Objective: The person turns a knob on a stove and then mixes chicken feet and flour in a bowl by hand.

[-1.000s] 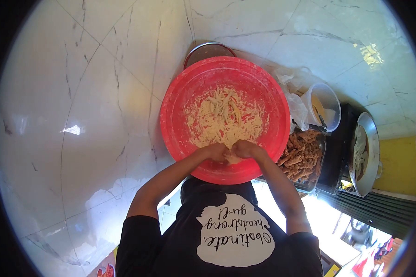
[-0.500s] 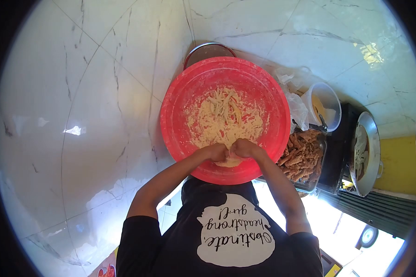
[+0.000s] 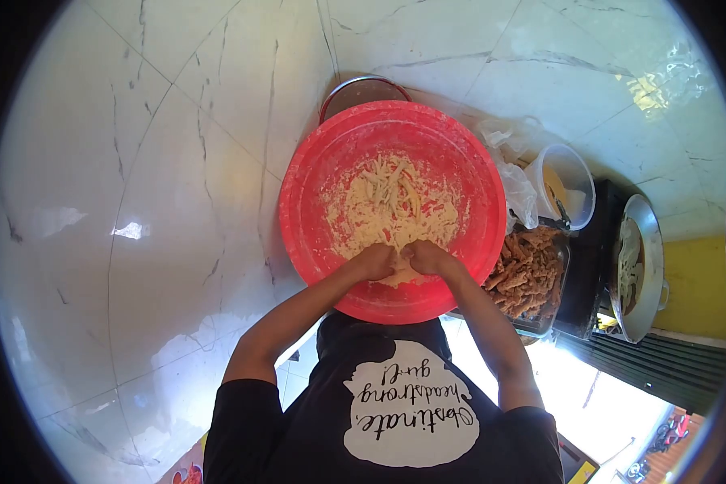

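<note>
A white marble floor [image 3: 137, 202] is filling the left side and carrying everything else. Toward its far edge a metal bowl [image 3: 355, 90] is peeking out from behind a wide red basin [image 3: 306, 177], touching its back rim or sitting just beside it. A loose floury mix [image 3: 387, 210] with pale strips in it is lying across the bottom of the basin.

At the near rim of the basin the left hand [image 3: 373, 262] is pressing in from the left, its fingers curled together around a pale lump [image 3: 399, 280] of that mix. The right hand [image 3: 429, 258] is meeting it knuckle to knuckle, its fingers also closed on the lump, so the lump is sitting squeezed between both hands just inside the near rim.

Right of the basin a crumpled plastic bag [image 3: 516, 181] is leaning against a white tub [image 3: 536, 165] with something yellow inside. Nearer the person, brown fried pieces [image 3: 528, 270] are piling up just beside the basin. Beyond them a black stove [image 3: 585, 266] is holding a metal pan [image 3: 653, 242] near the right edge of the floor.
</note>
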The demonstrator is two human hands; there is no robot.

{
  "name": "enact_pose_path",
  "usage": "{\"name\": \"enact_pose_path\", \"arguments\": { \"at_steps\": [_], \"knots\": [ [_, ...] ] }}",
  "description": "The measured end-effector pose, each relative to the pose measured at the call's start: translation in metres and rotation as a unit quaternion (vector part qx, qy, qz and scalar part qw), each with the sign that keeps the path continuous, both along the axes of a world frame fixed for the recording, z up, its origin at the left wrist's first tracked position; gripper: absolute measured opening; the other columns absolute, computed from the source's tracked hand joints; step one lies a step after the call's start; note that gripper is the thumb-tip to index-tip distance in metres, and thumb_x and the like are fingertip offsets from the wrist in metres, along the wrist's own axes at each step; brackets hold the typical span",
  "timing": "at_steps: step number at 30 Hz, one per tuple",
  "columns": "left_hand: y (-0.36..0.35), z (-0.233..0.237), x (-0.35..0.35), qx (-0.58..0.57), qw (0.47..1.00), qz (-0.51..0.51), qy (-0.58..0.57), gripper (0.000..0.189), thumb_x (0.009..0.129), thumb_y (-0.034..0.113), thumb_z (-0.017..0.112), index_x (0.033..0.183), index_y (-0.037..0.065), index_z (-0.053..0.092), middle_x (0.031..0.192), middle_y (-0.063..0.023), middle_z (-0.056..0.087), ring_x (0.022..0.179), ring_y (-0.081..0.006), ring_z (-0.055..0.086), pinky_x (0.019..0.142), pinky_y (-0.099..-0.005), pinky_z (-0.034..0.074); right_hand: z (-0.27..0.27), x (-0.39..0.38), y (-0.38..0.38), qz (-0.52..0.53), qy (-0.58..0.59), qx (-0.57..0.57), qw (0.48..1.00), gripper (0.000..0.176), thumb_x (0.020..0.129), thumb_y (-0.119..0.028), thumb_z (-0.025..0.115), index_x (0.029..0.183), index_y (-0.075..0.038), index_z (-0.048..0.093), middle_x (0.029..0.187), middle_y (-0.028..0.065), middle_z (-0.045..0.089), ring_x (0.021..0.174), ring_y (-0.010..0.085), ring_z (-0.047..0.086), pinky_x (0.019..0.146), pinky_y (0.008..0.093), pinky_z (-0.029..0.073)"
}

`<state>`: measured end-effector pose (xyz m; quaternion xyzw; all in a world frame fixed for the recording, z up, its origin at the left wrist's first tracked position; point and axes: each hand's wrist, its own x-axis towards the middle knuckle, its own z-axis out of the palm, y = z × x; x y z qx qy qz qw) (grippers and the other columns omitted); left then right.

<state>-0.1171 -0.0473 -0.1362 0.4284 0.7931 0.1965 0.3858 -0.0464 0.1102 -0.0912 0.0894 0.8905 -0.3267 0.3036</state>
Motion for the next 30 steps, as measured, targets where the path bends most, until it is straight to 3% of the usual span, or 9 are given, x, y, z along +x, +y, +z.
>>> {"name": "enact_pose_path", "arguments": {
  "at_steps": [3, 9, 11, 13, 18, 21, 23, 27, 30],
  "knots": [
    [-0.004, 0.010, 0.000, 0.108, 0.990, -0.052, -0.071, 0.029, 0.064, 0.026, 0.067, 0.085, 0.006, 0.062, 0.077, -0.0128, 0.062, 0.073, -0.0287, 0.061, 0.067, -0.0357, 0.047, -0.006, 0.000, 0.000, 0.008, -0.054, -0.017, 0.998, 0.030, 0.070, -0.007, 0.048, 0.097, -0.005, 0.062, 0.092, 0.0179, 0.062, 0.091, 0.0275, 0.059, 0.079, 0.0340, 0.045],
    [0.002, 0.001, -0.002, -0.014, 0.974, -0.082, -0.209, 0.042, 0.059, 0.027, 0.071, 0.095, 0.007, 0.062, 0.085, -0.0149, 0.062, 0.079, -0.0291, 0.060, 0.070, -0.0368, 0.046, -0.002, 0.001, -0.001, -0.023, 0.016, -0.017, 0.999, 0.026, 0.072, -0.008, 0.048, 0.093, -0.005, 0.063, 0.090, 0.0174, 0.063, 0.090, 0.0274, 0.059, 0.078, 0.0332, 0.045],
    [0.003, 0.001, 0.002, 0.052, 0.998, 0.028, 0.003, 0.038, 0.059, 0.025, 0.071, 0.093, 0.008, 0.063, 0.082, -0.0141, 0.063, 0.077, -0.0278, 0.061, 0.069, -0.0352, 0.046, 0.000, 0.000, -0.002, -0.031, 0.067, -0.018, 0.997, 0.025, 0.073, -0.009, 0.048, 0.092, -0.005, 0.064, 0.089, 0.0172, 0.063, 0.089, 0.0274, 0.059, 0.078, 0.0330, 0.045],
    [-0.002, 0.008, 0.002, 0.050, 0.998, -0.015, -0.044, 0.037, 0.060, 0.024, 0.070, 0.093, 0.007, 0.063, 0.083, -0.0147, 0.063, 0.077, -0.0281, 0.061, 0.069, -0.0352, 0.046, 0.017, -0.006, -0.006, 0.006, -0.126, 0.016, 0.992, 0.024, 0.074, -0.010, 0.049, 0.092, -0.003, 0.063, 0.089, 0.0172, 0.063, 0.089, 0.0279, 0.059, 0.078, 0.0331, 0.045],
    [0.002, 0.005, 0.000, 0.007, 0.978, -0.155, -0.141, 0.038, 0.062, 0.023, 0.069, 0.096, 0.006, 0.062, 0.085, -0.0163, 0.063, 0.082, -0.0291, 0.060, 0.071, -0.0366, 0.047, 0.000, -0.002, -0.003, 0.006, -0.059, -0.024, 0.998, 0.024, 0.074, -0.010, 0.050, 0.094, -0.005, 0.062, 0.090, 0.0172, 0.062, 0.088, 0.0286, 0.059, 0.077, 0.0337, 0.045],
    [0.001, 0.023, -0.001, 0.007, 0.989, 0.007, -0.146, 0.040, 0.063, 0.022, 0.067, 0.097, 0.002, 0.061, 0.085, -0.0191, 0.062, 0.083, -0.0308, 0.060, 0.073, -0.0375, 0.047, -0.006, 0.001, 0.000, -0.035, 0.034, -0.025, 0.998, 0.024, 0.074, -0.010, 0.049, 0.094, -0.006, 0.062, 0.092, 0.0174, 0.062, 0.089, 0.0291, 0.059, 0.077, 0.0343, 0.045],
    [-0.003, 0.020, -0.002, 0.006, 0.991, 0.113, 0.069, 0.028, 0.067, 0.017, 0.062, 0.086, -0.004, 0.062, 0.081, -0.0221, 0.062, 0.081, -0.0317, 0.061, 0.074, -0.0372, 0.047, -0.012, 0.000, 0.000, -0.060, 0.085, -0.019, 0.994, 0.025, 0.074, -0.010, 0.049, 0.095, -0.005, 0.062, 0.093, 0.0177, 0.062, 0.090, 0.0293, 0.059, 0.078, 0.0346, 0.045],
    [-0.009, 0.003, -0.003, -0.069, 0.996, 0.022, 0.044, 0.024, 0.071, 0.015, 0.058, 0.082, -0.006, 0.059, 0.073, -0.0194, 0.061, 0.074, -0.0277, 0.062, 0.067, -0.0363, 0.048, 0.005, -0.002, -0.007, 0.033, -0.063, 0.010, 0.997, 0.031, 0.069, -0.007, 0.050, 0.099, -0.005, 0.060, 0.096, 0.0190, 0.060, 0.094, 0.0298, 0.057, 0.080, 0.0344, 0.045],
    [-0.003, 0.002, -0.011, -0.091, 0.956, 0.062, -0.271, 0.027, 0.070, 0.017, 0.059, 0.083, -0.006, 0.059, 0.075, -0.0194, 0.061, 0.078, -0.0298, 0.061, 0.067, -0.0372, 0.048, 0.000, 0.000, -0.007, 0.009, -0.051, -0.012, 0.999, 0.031, 0.069, -0.008, 0.051, 0.099, -0.004, 0.060, 0.096, 0.0189, 0.061, 0.094, 0.0298, 0.057, 0.080, 0.0346, 0.045]
  ]
}}
